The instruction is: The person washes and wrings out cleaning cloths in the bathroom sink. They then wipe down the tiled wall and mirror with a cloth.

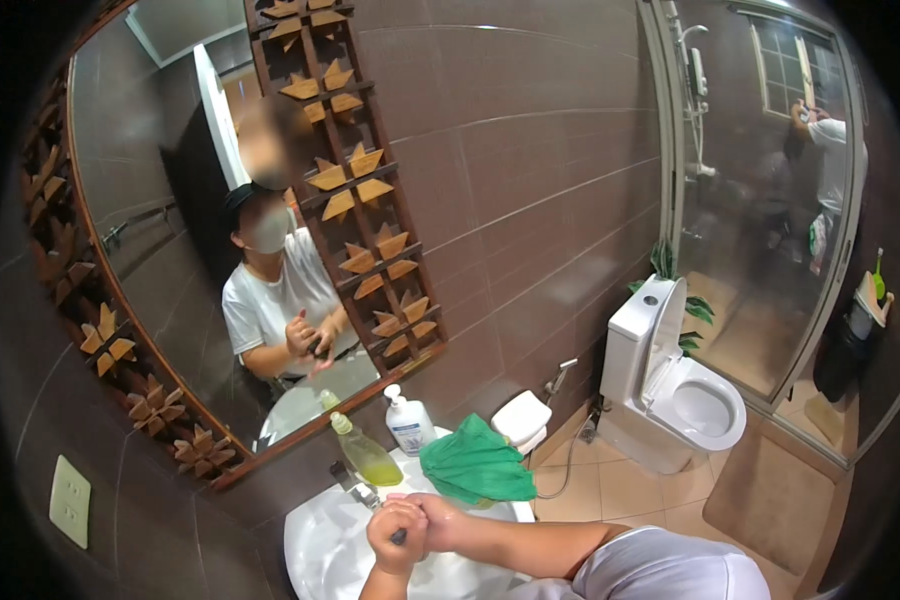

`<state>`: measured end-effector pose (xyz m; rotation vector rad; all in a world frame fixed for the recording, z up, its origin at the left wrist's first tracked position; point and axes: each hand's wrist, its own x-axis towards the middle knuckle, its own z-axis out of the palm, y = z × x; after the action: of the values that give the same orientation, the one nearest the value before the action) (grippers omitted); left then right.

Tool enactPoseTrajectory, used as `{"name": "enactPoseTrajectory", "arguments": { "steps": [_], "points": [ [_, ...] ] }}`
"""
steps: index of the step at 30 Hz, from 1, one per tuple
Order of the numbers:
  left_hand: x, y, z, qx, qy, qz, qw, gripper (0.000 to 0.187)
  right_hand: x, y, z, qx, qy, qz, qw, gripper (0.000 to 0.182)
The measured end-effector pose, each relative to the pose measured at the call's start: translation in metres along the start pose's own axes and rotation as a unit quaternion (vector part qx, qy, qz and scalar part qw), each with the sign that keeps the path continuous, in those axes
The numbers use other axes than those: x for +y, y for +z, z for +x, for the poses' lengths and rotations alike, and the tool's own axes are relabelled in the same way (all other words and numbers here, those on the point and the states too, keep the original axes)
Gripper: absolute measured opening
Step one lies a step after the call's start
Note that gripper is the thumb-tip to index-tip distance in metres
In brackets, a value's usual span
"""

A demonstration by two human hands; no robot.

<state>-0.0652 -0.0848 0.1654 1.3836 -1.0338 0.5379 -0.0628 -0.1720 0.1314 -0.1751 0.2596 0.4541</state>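
Note:
My left hand [394,538] is closed in a fist over the white sink [305,535]. A small dark rounded end of an object [399,537] pokes out of the fist, and the rest of it is hidden. Pressed against this fist, my right hand [440,522] is closed too, and whatever its fingers hold cannot be seen. Just beyond both hands is the metal faucet [362,492]. On the sink's back rim stand a bottle of yellow-green liquid [372,462] and a white pump bottle [409,422]. A green cloth [478,462] drapes over the rim beside them.
A wood-framed mirror [160,150] reflects a person in a mask and cap. The toilet [660,400] stands open at right, near a white wall-side holder [521,419] and spray hose. Behind is a glass shower enclosure [760,220], with a brown mat [770,500] on the floor.

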Motion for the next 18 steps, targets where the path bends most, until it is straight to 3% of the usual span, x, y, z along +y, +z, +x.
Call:
{"name": "enactPoseTrajectory", "arguments": {
  "steps": [2,4,5,6,7,8,9,10,11,12,14,16,18],
  "points": [
    [0.005,-0.001,-0.002,0.002,-0.016,-0.034,0.999,0.032,-0.009,0.021,-0.019,0.01,-0.008,-0.086,0.996,0.02],
    [0.008,0.005,0.002,0.067,0.074,-0.003,0.995,0.034,-0.014,0.018,-0.008,-0.026,-0.097,-0.043,0.994,0.023],
    [0.008,0.012,0.003,0.143,0.025,-0.063,0.987,0.037,-0.011,0.028,-0.013,-0.021,-0.086,-0.04,0.995,0.023],
    [0.007,0.018,0.007,0.218,-0.022,-0.121,0.968,0.042,-0.006,0.045,-0.022,-0.03,-0.195,-0.112,0.974,0.023],
    [0.017,0.016,0.014,0.281,-0.139,-0.188,0.931,0.046,-0.002,0.055,-0.026,-0.042,-0.303,-0.184,0.934,0.023],
    [0.017,0.011,0.016,0.283,-0.139,-0.184,0.931,0.046,-0.002,0.056,-0.022,-0.043,-0.3,-0.184,0.935,0.023],
    [0.016,0.004,0.017,0.34,-0.279,-0.322,0.838,0.045,-0.001,0.056,-0.018,-0.099,-0.508,-0.399,0.757,0.021],
    [0.017,0.0,0.018,0.38,-0.405,-0.444,0.703,0.044,0.0,0.056,-0.017,-0.144,-0.653,-0.565,0.483,0.02],
    [0.036,0.006,0.04,0.379,-0.454,-0.436,0.679,0.039,-0.001,0.066,-0.023,-0.178,-0.635,-0.608,0.442,0.016],
    [0.027,0.001,0.029,0.379,-0.454,-0.435,0.679,0.039,0.004,0.069,-0.027,-0.178,-0.635,-0.607,0.444,0.016],
    [-0.014,-0.023,-0.018,0.349,-0.434,-0.515,0.652,0.036,0.012,0.072,-0.026,-0.276,-0.606,-0.668,0.332,0.016],
    [-0.021,-0.036,-0.026,0.335,-0.421,-0.554,0.635,0.035,0.024,0.058,-0.021,-0.284,-0.595,-0.687,0.305,0.011],
    [0.0,-0.044,-0.019,0.206,-0.465,-0.59,0.627,0.037,0.031,0.054,-0.024,-0.332,-0.558,-0.737,0.185,0.01]
  ]
}}
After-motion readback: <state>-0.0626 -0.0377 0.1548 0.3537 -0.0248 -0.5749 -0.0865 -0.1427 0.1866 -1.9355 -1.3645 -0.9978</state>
